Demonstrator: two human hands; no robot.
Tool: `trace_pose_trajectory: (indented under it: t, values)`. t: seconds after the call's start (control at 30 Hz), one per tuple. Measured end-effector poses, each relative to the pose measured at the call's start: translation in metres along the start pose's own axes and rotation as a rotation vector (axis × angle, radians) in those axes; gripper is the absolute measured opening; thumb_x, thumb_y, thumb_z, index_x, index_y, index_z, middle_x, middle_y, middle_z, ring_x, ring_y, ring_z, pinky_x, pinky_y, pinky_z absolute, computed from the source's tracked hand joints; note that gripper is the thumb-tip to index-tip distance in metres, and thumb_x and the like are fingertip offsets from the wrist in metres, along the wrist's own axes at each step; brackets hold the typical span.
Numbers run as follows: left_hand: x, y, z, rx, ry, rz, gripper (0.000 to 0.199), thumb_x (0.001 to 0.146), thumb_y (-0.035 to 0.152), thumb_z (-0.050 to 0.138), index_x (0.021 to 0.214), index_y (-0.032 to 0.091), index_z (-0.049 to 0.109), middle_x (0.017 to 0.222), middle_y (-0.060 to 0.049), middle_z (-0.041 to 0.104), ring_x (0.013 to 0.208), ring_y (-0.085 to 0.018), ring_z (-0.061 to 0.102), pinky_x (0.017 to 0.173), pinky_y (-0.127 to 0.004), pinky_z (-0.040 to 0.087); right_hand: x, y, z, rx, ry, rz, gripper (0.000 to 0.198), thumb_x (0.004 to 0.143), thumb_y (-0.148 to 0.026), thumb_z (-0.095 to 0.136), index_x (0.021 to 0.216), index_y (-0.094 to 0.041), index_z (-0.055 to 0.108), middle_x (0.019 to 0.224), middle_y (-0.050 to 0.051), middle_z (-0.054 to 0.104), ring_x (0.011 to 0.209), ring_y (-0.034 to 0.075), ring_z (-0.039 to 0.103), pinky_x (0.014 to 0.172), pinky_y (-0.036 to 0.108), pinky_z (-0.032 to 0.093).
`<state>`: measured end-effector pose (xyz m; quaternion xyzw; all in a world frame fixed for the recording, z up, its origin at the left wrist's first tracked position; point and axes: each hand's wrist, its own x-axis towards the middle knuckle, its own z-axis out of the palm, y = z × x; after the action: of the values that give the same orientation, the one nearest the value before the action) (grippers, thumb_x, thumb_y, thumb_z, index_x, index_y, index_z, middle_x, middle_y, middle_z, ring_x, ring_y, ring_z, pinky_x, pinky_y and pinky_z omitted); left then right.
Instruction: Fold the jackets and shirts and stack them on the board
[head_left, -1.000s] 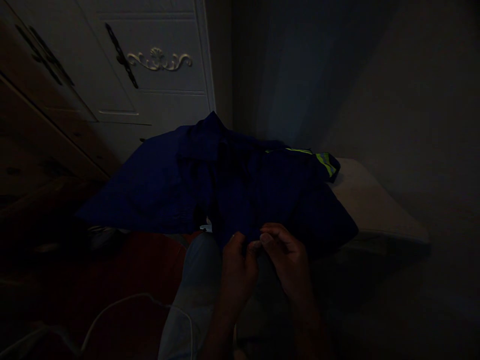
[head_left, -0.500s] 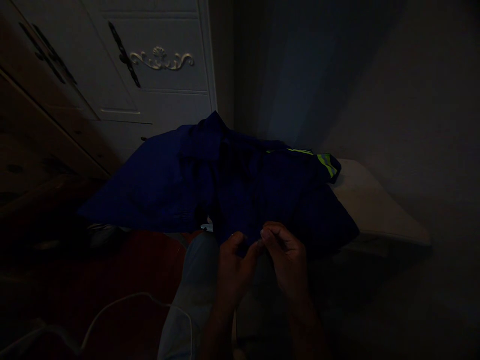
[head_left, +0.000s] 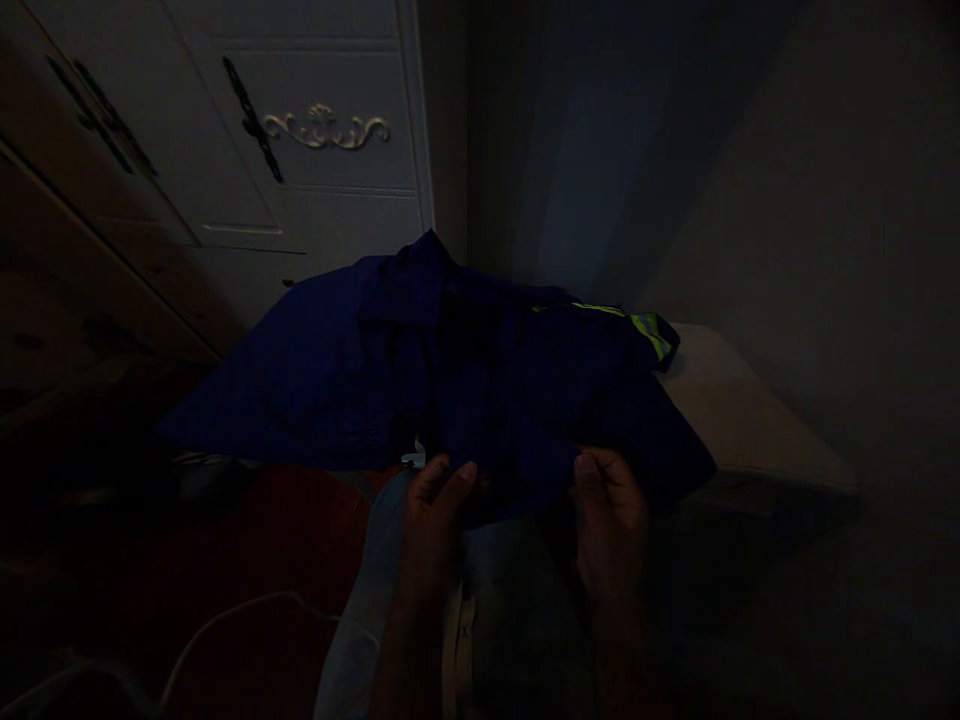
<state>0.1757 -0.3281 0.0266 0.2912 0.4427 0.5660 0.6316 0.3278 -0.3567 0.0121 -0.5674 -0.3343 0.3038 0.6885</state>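
A dark blue garment (head_left: 300,370) with yellow-green reflective strips lies spread before me over a pale board. Its exact kind is hard to make out in the dim light. At its near edge my left hand (head_left: 435,510) pinches the cloth between thumb and fingers. My right hand (head_left: 611,505) grips the same edge farther right, thumb on top. Between the two hands the cloth is stretched out. A reflective strip (head_left: 651,336) shows at the garment's far right end.
The pale board (head_left: 757,420) sticks out to the right beside a grey wall. Behind stands a white cabinet (head_left: 337,215) with dark handles. A white cable (head_left: 225,607) runs over the red floor (head_left: 285,550) at lower left. My knee shows below the garment.
My hands were close together at the cloth's edge and have moved apart, the left one leftward and the right one rightward. The cloth between them is now spread.
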Motion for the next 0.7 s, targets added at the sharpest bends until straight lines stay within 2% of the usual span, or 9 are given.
trace_pose_trajectory:
  t: [0.1, 0.17, 0.23, 0.4, 0.53, 0.6, 0.7]
  values:
    - [0.001, 0.000, -0.001, 0.001, 0.000, -0.017, 0.024, 0.063, 0.030, 0.073, 0.082, 0.016, 0.069, 0.071, -0.001, 0.069, 0.070, -0.018, 0.065, 0.068, -0.027, 0.050, 0.006, -0.010, -0.004, 0.147, 0.151, 0.099, 0.039, 0.074, -0.055, 0.072, 0.086, -0.020, 0.059, 0.067, -0.003, 0.052, 0.055, 0.010, 0.047, 0.052, 0.022, 0.039]
    - [0.002, -0.004, -0.001, 0.033, 0.024, -0.048, 0.024, 0.060, 0.028, 0.071, 0.080, 0.016, 0.068, 0.070, -0.002, 0.069, 0.072, -0.019, 0.066, 0.069, -0.028, 0.049, 0.009, -0.015, -0.005, 0.220, 0.179, 0.146, 0.038, 0.071, -0.052, 0.075, 0.083, -0.020, 0.058, 0.065, -0.004, 0.051, 0.054, 0.009, 0.046, 0.050, 0.021, 0.037]
    - [0.001, -0.008, 0.000, 0.034, 0.020, -0.079, 0.030, 0.059, 0.029, 0.071, 0.084, 0.015, 0.068, 0.077, -0.004, 0.071, 0.078, -0.021, 0.067, 0.072, -0.029, 0.050, 0.010, -0.016, -0.006, 0.251, 0.168, 0.177, 0.035, 0.069, -0.046, 0.077, 0.081, -0.020, 0.057, 0.065, -0.004, 0.053, 0.055, 0.010, 0.048, 0.051, 0.022, 0.039]
    - [-0.005, -0.018, 0.010, -0.049, -0.067, -0.136, 0.051, 0.064, 0.037, 0.079, 0.109, 0.019, 0.065, 0.109, -0.009, 0.072, 0.104, -0.026, 0.067, 0.090, -0.036, 0.052, 0.009, -0.011, -0.013, 0.280, 0.088, 0.218, 0.026, 0.068, -0.039, 0.073, 0.071, -0.019, 0.055, 0.069, -0.001, 0.060, 0.061, 0.013, 0.054, 0.056, 0.025, 0.042]
    - [-0.006, -0.023, 0.024, -0.089, 0.062, -0.147, 0.054, 0.060, 0.027, 0.085, 0.109, 0.023, 0.065, 0.109, -0.007, 0.073, 0.103, -0.025, 0.069, 0.089, -0.033, 0.054, 0.010, -0.005, -0.024, 0.241, 0.045, 0.215, 0.028, 0.067, -0.039, 0.071, 0.065, -0.018, 0.054, 0.072, 0.001, 0.063, 0.060, 0.013, 0.053, 0.055, 0.024, 0.039]
    - [-0.006, -0.024, 0.031, -0.198, 0.127, -0.143, 0.051, 0.061, 0.022, 0.084, 0.109, 0.023, 0.066, 0.106, -0.007, 0.074, 0.100, -0.024, 0.070, 0.087, -0.033, 0.055, 0.009, 0.000, -0.031, 0.236, 0.032, 0.236, 0.029, 0.063, -0.039, 0.073, 0.062, -0.018, 0.053, 0.075, 0.001, 0.065, 0.060, 0.013, 0.053, 0.054, 0.024, 0.039]
    - [-0.005, -0.023, 0.041, -0.410, 0.133, -0.117, 0.046, 0.067, 0.018, 0.080, 0.110, 0.020, 0.066, 0.106, -0.008, 0.073, 0.097, -0.023, 0.070, 0.088, -0.033, 0.056, 0.007, 0.008, -0.041, 0.226, 0.030, 0.266, 0.028, 0.062, -0.036, 0.074, 0.061, -0.018, 0.053, 0.074, 0.000, 0.064, 0.056, 0.012, 0.050, 0.052, 0.023, 0.037]
